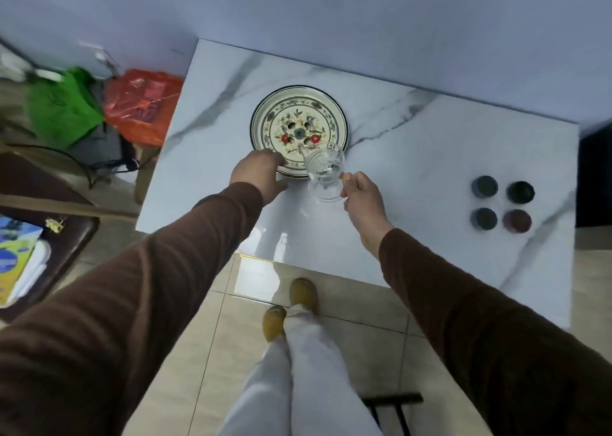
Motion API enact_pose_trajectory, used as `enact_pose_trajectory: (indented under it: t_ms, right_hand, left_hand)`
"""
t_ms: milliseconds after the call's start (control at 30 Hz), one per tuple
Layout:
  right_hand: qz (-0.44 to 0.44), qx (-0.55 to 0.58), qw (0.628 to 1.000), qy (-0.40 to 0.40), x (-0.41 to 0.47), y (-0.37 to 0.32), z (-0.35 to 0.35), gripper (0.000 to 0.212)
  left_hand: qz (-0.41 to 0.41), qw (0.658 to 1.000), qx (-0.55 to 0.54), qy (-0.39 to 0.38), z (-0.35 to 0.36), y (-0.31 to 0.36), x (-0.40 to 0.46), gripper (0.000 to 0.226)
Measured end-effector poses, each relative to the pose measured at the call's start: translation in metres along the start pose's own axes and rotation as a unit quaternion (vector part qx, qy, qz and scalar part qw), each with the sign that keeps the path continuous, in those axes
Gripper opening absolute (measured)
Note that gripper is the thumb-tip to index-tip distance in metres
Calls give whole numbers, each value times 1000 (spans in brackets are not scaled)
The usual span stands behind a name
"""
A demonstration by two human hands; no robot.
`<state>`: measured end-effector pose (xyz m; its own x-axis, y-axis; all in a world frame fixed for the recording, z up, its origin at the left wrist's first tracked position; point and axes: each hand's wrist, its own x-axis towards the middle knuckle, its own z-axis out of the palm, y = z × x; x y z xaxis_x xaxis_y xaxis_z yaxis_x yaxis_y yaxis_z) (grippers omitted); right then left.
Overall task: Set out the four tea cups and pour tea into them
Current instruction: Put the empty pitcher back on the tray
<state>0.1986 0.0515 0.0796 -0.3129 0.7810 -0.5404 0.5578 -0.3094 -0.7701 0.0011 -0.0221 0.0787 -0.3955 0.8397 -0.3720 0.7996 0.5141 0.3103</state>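
centre frame, white marble table under both arms in brown sleeves. left hand down on the near-left rim of the floral plate, fingers curled over the edge, gripping it. right hand just right of the glass pitcher, thumb and fingers pinching the handle at its right side. pitcher upright, base on the table, touching or overlapping the plate's near-right edge; hard to tell which from this angle. clear liquid low inside the glass.

over at the right of the frame, four tea cups in a two-by-two square, well apart from the hands: back-left cup, back-right cup, front-left cup, front-right cup. all dark, the front-right one reddish-brown. contents too small to make out.

upper left of the frame, off the table: green bag beside an orange bag, black cable trailing below them. far left, a dark brown surface with a blue-and-yellow packet lying on it. bottom centre, pale trousers and tan shoes on the beige floor tiles, close to the table's near edge.
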Motion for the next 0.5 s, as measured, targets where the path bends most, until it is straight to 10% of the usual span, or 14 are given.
enact_pose_trajectory:
  t_ms: [500]
  right_hand:
    - [13,52,998,41,105,-24,68,24]
  left_hand:
    - [93,995,17,-30,-6,-72,120,48]
